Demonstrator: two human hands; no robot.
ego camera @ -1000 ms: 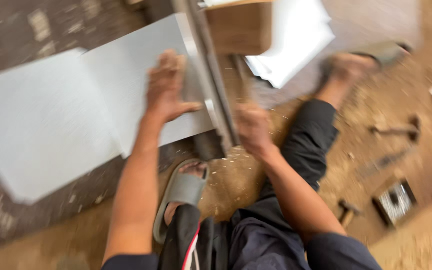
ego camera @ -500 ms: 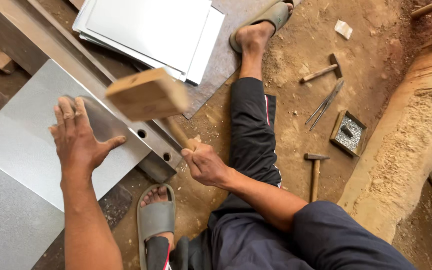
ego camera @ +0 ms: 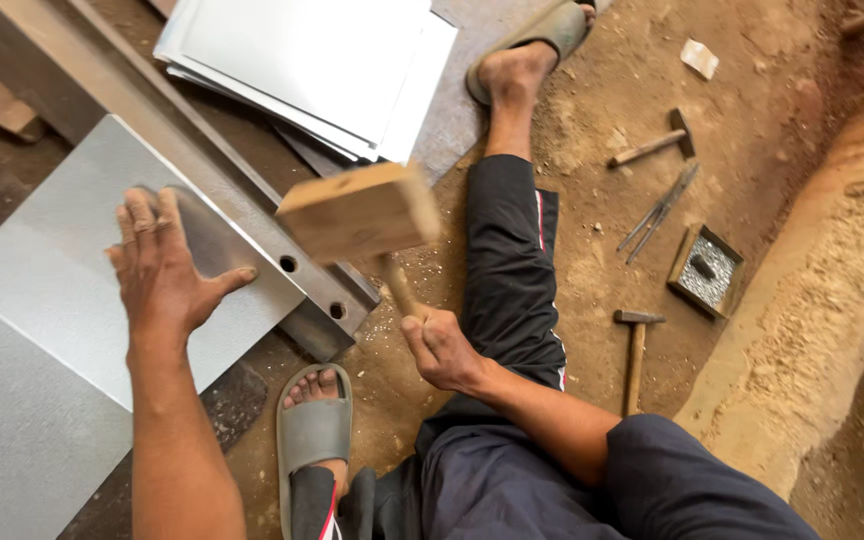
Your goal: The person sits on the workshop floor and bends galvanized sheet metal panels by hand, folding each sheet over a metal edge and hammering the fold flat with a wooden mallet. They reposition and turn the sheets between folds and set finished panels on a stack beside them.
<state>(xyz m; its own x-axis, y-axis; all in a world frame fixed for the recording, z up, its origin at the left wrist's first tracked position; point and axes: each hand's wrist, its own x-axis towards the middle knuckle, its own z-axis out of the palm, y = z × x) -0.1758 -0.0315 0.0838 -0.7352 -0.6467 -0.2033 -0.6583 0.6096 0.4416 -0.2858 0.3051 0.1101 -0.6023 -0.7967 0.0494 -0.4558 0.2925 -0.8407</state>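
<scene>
Person sits on a dirt floor, legs spread, working sheet metal over a long steel beam [ego camera: 252,235] that runs diagonally from upper left toward the lap. Largest thing in play is the grey metal sheet [ego camera: 62,300], lying flat with one edge up on the beam; a stack of similar sheets [ego camera: 322,70] sits beyond the beam, well apart from the hands. Left hand [ego camera: 167,275] is pressed flat on the sheet just beside the beam, fingers spread, nothing gripped. Half a second ago it sat in much the same place, so the sheet is being pinned steadily. Right hand [ego camera: 442,350] is closed tight round the handle of a wooden mallet [ego camera: 357,212]. The mallet head has shifted: it was up near the left hand's side a moment back, now it hangs over the beam's near end, by the two bolt holes, blurred, so mid-swing. Whether it is rising or falling I cannot say for sure; the blur hides that. My reading: repeated blows along the sheet's edge at the beam, with this one of a run. Smaller things lie to the right on the dirt: two hammers, one near [ego camera: 635,355], one further [ego camera: 652,145], a pair of thin metal tools [ego camera: 660,212], a small box of nails or rivets [ego camera: 704,272]. Grey sandals on both feet.
</scene>
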